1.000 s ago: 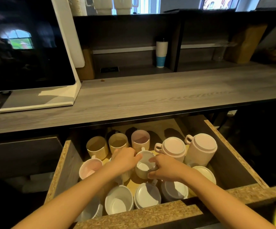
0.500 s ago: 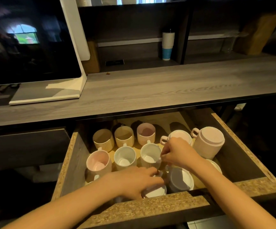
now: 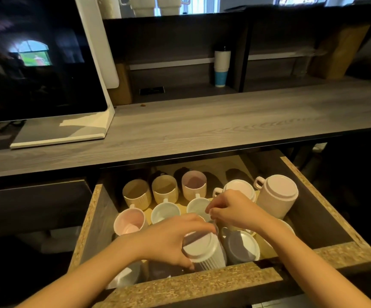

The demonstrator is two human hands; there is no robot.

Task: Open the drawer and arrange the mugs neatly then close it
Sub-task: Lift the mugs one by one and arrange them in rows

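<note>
**Grey counter (image 3: 202, 130) above an open drawer (image 3: 326, 210)**

Wood-grain worktop runs across the view, with a dark monitor (image 3: 35, 58) at its left. Below it the drawer stands pulled out, packed with mugs (image 3: 165, 211) — upright ones in rows toward the back, upturned ones on the right. Your left hand (image 3: 171, 238) curls round a white ribbed mug (image 3: 204, 250), base up and tilted, at the front centre. Your right hand (image 3: 237, 211) hovers just behind it, fingertips drawn together — whether they pinch anything cannot be told. A grey upturned mug (image 3: 242, 247) sits just right of the ribbed one.
</note>
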